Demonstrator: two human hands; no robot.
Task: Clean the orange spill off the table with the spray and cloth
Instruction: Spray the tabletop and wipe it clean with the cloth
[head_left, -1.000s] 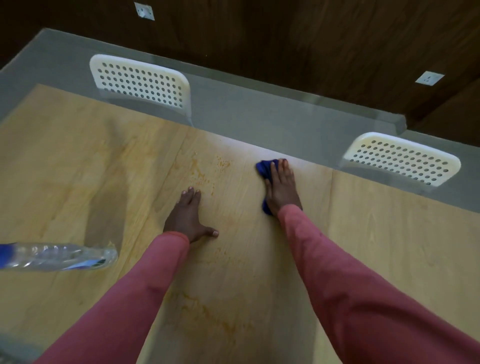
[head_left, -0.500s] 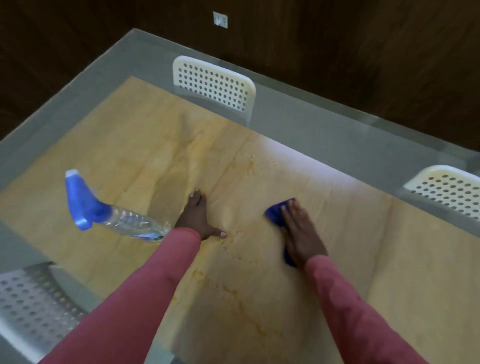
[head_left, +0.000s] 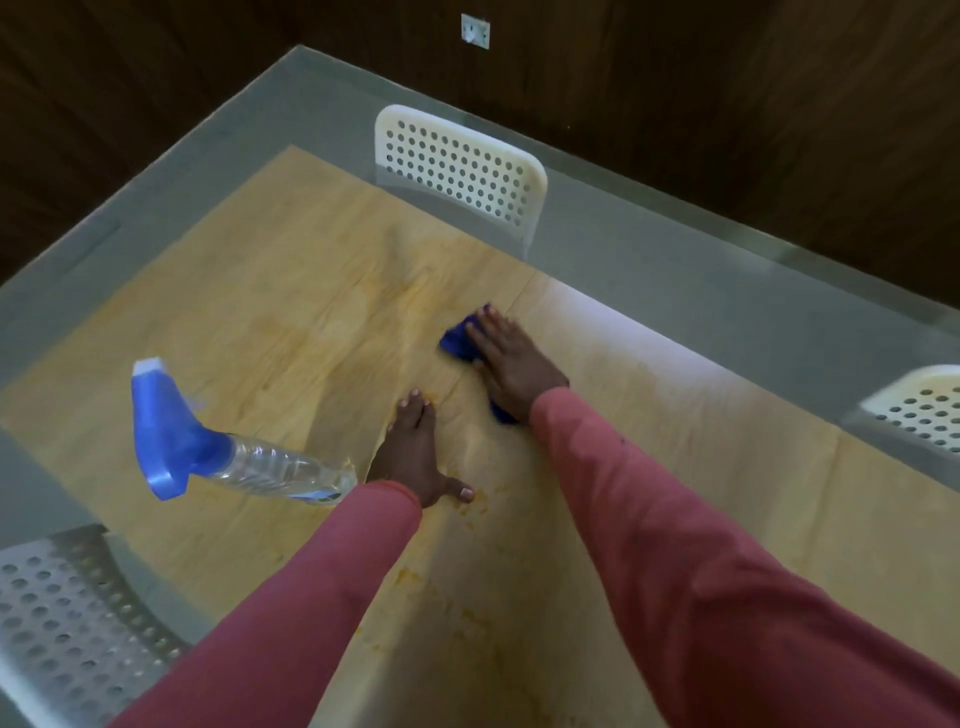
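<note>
My right hand (head_left: 511, 364) lies flat with straight fingers on a blue cloth (head_left: 460, 340), pressing it onto the wooden table top (head_left: 270, 312). My left hand (head_left: 415, 457) rests flat on the table, fingers straight, thumb spread. Orange spill marks (head_left: 467, 618) streak the wood between my arms, and fainter smears (head_left: 415, 291) lie beyond the cloth. A clear spray bottle (head_left: 218, 452) with a blue trigger head lies on its side left of my left hand, untouched.
The table has a wide glass border (head_left: 171, 197). White perforated chairs stand at the far side (head_left: 462, 161) and the right (head_left: 924, 410); a grey one (head_left: 67, 623) is at the near left. Dark wood wall with a socket (head_left: 475, 32) behind.
My right hand has slid the cloth leftwards and away across the table. The view swung left, bringing the spray bottle into full sight. My left hand has stayed planted.
</note>
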